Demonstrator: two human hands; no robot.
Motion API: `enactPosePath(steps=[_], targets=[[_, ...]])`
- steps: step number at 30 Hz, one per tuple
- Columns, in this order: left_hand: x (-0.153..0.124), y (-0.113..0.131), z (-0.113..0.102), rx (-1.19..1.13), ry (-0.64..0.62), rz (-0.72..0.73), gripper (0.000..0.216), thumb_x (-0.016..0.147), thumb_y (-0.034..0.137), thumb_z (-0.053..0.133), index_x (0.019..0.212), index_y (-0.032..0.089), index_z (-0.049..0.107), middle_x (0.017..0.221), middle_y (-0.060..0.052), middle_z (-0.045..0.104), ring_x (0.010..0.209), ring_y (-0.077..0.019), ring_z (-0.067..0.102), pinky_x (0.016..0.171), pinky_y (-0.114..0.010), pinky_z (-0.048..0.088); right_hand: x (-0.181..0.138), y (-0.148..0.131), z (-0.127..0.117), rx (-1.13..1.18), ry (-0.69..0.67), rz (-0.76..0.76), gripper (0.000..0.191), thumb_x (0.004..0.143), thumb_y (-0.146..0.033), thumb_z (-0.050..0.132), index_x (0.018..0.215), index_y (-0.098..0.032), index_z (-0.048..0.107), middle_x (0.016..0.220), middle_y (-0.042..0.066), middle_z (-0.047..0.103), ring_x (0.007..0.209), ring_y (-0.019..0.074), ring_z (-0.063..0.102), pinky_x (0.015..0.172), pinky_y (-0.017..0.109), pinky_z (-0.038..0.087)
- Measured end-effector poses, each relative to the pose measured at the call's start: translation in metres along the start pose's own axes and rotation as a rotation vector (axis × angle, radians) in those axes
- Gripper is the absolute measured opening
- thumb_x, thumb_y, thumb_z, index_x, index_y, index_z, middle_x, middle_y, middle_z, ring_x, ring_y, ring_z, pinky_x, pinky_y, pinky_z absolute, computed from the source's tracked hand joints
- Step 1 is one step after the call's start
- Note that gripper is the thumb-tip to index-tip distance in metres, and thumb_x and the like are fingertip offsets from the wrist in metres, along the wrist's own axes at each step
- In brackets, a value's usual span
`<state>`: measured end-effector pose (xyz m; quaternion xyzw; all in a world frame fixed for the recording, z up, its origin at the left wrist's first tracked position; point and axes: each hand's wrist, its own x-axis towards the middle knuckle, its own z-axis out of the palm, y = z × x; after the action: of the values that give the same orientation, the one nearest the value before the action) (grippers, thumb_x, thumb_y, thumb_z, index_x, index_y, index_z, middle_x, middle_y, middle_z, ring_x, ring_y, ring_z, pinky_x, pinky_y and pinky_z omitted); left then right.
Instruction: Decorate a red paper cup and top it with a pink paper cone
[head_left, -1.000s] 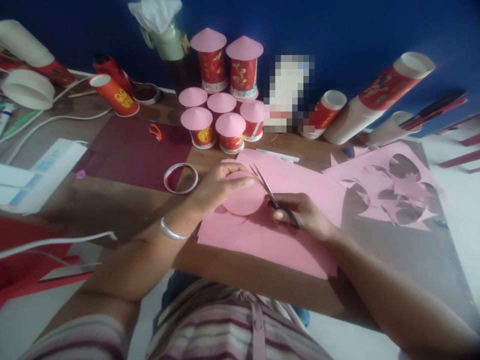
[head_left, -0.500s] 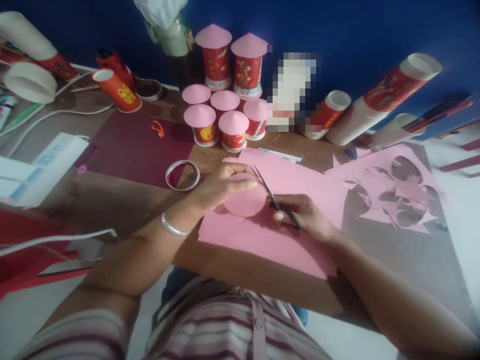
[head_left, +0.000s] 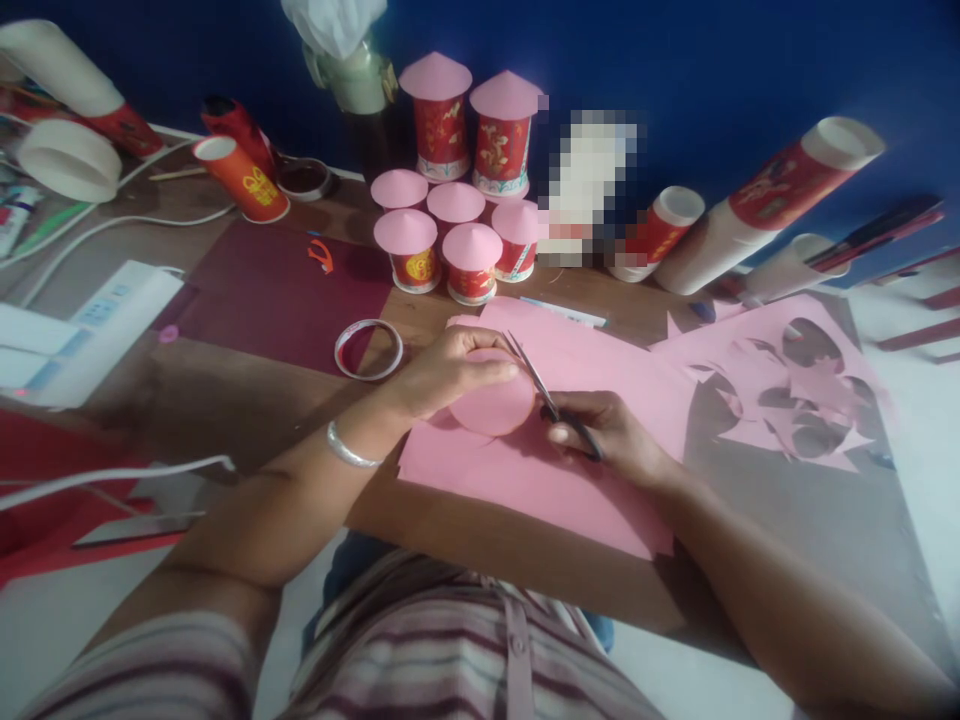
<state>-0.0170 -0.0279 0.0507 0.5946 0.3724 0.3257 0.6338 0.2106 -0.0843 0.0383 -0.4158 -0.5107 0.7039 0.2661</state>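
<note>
A pink paper disc (head_left: 489,408) lies in the grip of my left hand (head_left: 450,368), whose fingers are closed over its upper edge. My right hand (head_left: 619,435) is wrapped around the black handles of a pair of scissors (head_left: 571,430). The blades point up and away, along the disc's right edge and close to my left fingertips; they look nearly together. Under both hands are large pink paper sheets (head_left: 540,490). How my left thumb and fingers meet beneath the disc is partly hidden.
Pink scraps with round holes (head_left: 795,375) lie to the right. Several red cylinders with pink cone tops (head_left: 472,250) stand at the back. A tape roll (head_left: 369,350) rests beside maroon paper (head_left: 277,300). Cardboard tubes (head_left: 750,215) stand back right; a white cable (head_left: 127,465) is left.
The view has shifted slightly, moving most things a little to the right. Both hands keep their grip on the disc and scissors, with hardly any other visible change.
</note>
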Motion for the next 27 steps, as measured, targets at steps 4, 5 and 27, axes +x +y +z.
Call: enactPosePath(steps=[4,5,27], targets=[[0.0,0.001,-0.001,-0.007,-0.01,0.002,0.01,0.08,0.028,0.075,0.08,0.018,0.077,0.087,-0.002,0.077,0.086,-0.0166,0.068,0.085,-0.029,0.051,0.001,0.0,0.0,-0.041,0.0,-0.011,0.045,0.077,-0.057,0.082,0.072,-0.016,0.064,0.054,-0.005,0.05,0.046,0.0063,0.037,0.043,0.022,0.027],[0.0,0.001,-0.001,0.0,-0.011,0.007,0.01,0.08,0.028,0.075,0.08,0.018,0.077,0.087,-0.002,0.077,0.086,-0.0166,0.068,0.085,-0.029,0.051,0.001,0.001,-0.001,-0.049,0.0,-0.015,0.045,0.077,-0.057,0.082,0.072,-0.015,0.064,0.054,-0.005,0.05,0.046,0.0064,0.037,0.043,0.022,0.027],[-0.001,-0.007,0.004,-0.007,0.26,0.02,0.028,0.086,0.044,0.073,0.083,0.016,0.073,0.079,-0.002,0.067,0.078,-0.0154,0.058,0.074,-0.028,0.046,0.008,0.015,0.005,0.184,0.376,-0.163,0.048,0.069,-0.041,0.089,0.109,-0.024,0.07,0.085,-0.001,0.066,0.072,0.0143,0.058,0.065,0.028,0.048]])
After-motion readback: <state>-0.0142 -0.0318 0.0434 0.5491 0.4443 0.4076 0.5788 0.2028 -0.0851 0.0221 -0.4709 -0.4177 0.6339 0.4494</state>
